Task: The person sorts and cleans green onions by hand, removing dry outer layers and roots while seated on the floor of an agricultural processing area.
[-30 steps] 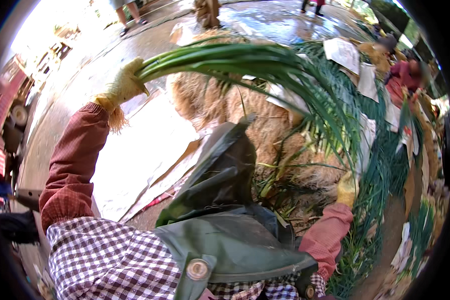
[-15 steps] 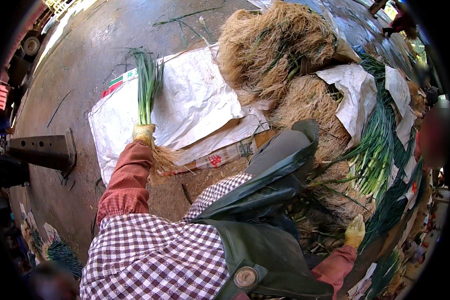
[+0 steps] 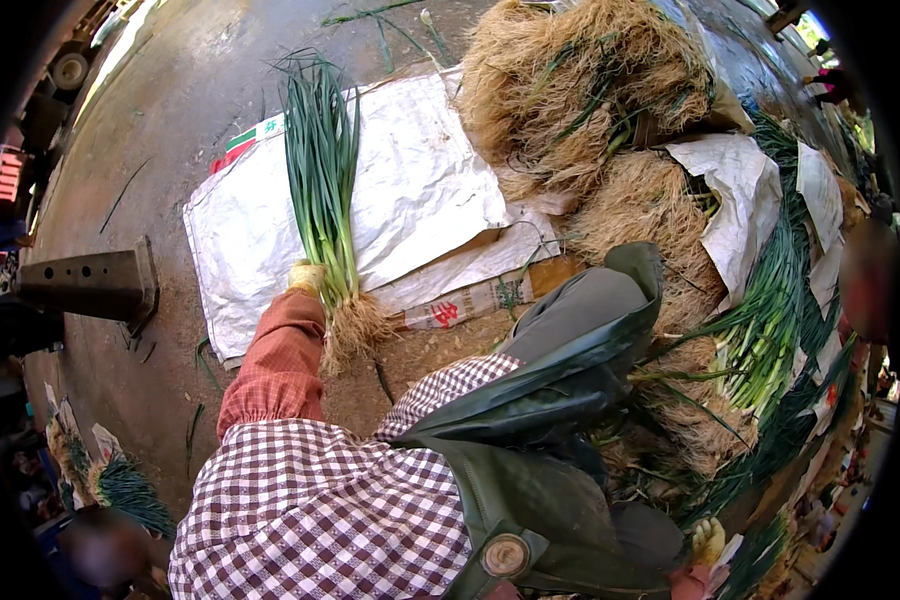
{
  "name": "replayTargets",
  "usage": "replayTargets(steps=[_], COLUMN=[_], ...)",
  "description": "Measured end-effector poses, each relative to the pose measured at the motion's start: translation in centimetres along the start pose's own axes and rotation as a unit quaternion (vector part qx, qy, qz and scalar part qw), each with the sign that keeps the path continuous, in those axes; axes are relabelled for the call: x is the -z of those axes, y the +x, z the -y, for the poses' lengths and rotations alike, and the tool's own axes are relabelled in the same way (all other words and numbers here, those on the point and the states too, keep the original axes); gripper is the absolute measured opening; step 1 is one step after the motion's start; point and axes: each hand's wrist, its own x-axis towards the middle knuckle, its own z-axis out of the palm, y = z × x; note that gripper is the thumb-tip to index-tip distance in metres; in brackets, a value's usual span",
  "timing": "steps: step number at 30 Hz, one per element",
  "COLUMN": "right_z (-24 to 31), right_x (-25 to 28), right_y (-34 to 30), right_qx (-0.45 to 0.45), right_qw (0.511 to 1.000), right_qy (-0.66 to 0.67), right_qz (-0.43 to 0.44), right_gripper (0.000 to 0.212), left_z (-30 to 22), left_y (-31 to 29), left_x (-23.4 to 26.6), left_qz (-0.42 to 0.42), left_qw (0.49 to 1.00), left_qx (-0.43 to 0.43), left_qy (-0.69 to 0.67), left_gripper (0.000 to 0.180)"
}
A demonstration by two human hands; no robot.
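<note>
My left hand (image 3: 307,277), in a yellowish glove, is closed at the pale lower stems of a bunch of green onions (image 3: 322,185). Part of its fingers is hidden by the stems. The bunch lies on a white woven sack (image 3: 420,185), its dark green tops pointing away from me and its shaggy tan roots (image 3: 355,330) hanging over the sack's near edge. My right hand (image 3: 708,540), gloved the same way, is low at the far right with fingers apart and nothing visible in it. Close by are more green onions (image 3: 755,350) with their roots.
Large heaps of rooted onions (image 3: 580,90) stand at the back right, partly wrapped in white sheeting (image 3: 735,190). A dark metal beam (image 3: 90,287) juts in from the left. Another onion bundle (image 3: 130,490) lies at lower left. Loose leaves are scattered on the wet concrete floor (image 3: 200,60).
The green onions have come to lie spread on the sack, slightly right of where they were held. My right hand has drawn down toward the lower edge.
</note>
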Motion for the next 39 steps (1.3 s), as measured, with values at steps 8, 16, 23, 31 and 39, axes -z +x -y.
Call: replayTargets(steps=[8, 16, 23, 31, 39], right_z=[-21.2, -21.5, -24.3, -30.9, -30.9], right_x=[-13.3, -21.6, -21.3, -18.2, -18.8], right_y=[-5.8, -7.3, -8.2, -9.7, -5.7], right_qx=[-0.078, 0.121, 0.129, 0.095, 0.233], right_qw=[0.966, 0.936, 0.954, 0.960, 0.919], right_qy=[-0.173, -0.252, -0.236, -0.238, -0.317], right_qz=[0.175, 0.214, 0.129, 0.110, -0.035], right_gripper=[0.043, 0.044, 0.044, 0.044, 0.043], left_z=[-4.1, -2.1, -10.9, -22.5, -34.8], left_y=[-17.5, -17.8, -13.9, -14.7, -27.1], left_x=[-4.6, -5.8, -2.5, -2.7, -3.3], left_qz=[0.234, 0.482, 0.388, 0.373, 0.258], left_qw=[0.920, 0.811, 0.869, 0.873, 0.871], left_qx=[-0.197, -0.131, -0.150, -0.281, -0.417], left_qy=[0.245, 0.306, 0.268, 0.140, 0.033], left_gripper=[0.016, 0.016, 0.016, 0.016, 0.012])
